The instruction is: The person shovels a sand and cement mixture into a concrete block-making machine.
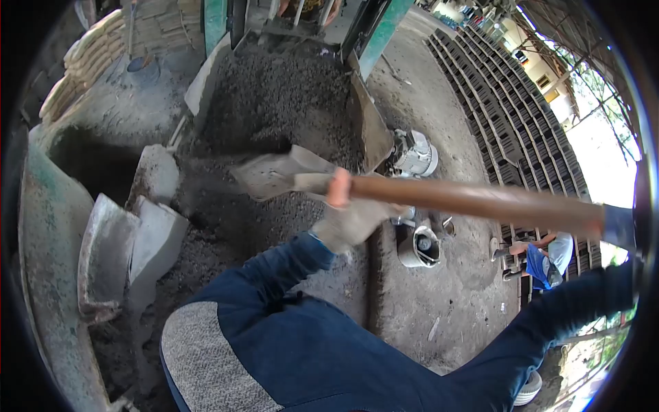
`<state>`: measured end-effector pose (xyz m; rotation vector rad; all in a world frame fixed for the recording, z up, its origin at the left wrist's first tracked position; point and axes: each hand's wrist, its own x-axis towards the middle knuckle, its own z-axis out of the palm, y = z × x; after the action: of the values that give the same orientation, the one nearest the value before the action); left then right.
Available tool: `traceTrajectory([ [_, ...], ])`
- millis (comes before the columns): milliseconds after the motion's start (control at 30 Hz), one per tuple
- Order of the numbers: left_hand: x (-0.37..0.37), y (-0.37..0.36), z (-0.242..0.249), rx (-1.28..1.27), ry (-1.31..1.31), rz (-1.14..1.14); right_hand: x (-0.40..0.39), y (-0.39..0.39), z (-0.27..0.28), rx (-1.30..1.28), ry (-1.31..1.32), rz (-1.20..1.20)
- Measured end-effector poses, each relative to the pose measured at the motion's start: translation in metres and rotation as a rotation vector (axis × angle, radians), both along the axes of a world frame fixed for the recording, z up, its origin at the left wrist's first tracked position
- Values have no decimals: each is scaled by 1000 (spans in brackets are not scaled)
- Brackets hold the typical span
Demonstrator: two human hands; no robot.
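Note:
My left hand, in a pale glove with fingers partly bare, is wrapped round the lower part of a shovel's brown wooden shaft. The shovel's metal blade is blurred and lies over dark, gravelly material. At the right edge the shaft meets a dark blue end piece. My right sleeve reaches up toward that end, but the hand itself is lost at the dark rim of the view.
Curved metal pieces stand beside a dark opening at left. A motor and a white bucket are right of the trough. Stacked racks stand farther right, near a seated person. Someone else is partly visible at top.

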<state>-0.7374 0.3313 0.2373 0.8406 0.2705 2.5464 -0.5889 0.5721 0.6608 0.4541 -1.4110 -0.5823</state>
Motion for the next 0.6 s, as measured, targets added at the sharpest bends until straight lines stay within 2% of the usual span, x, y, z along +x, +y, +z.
traceTrajectory([
  [67,-62,-34,-9,46,-99,37,-35,-46,3,136,-112,105],
  [133,-116,-66,-5,101,-357,79,-60,-82,-19,137,-302,290],
  [167,-147,-80,-12,162,-378,37,-68,-95,-67,-311,-520,475],
  [200,-179,-91,-28,189,-424,15,-76,-108,-116,-781,-621,744],
  [267,-219,-100,-40,74,-669,51,-90,-147,-161,-739,-688,656],
  [300,-241,-98,-55,54,-750,32,-90,-143,-182,-423,-507,91],
  [367,-268,-93,-64,-29,-906,76,-90,-107,-250,-914,-649,447],
  [433,-286,-80,-64,-94,-990,126,-83,-81,-311,-1139,-565,119],
  [500,-295,-64,-67,-145,-1009,190,-82,-53,-376,-1449,-532,-55],
  [533,-293,-44,-72,-294,-881,357,-79,-28,-412,-1472,-564,-27],
  [567,-276,-34,-73,-286,-848,286,-76,4,-451,-1494,-594,8],
  [600,-252,-25,-69,-271,-803,219,-71,48,-503,-1677,-610,240],
])
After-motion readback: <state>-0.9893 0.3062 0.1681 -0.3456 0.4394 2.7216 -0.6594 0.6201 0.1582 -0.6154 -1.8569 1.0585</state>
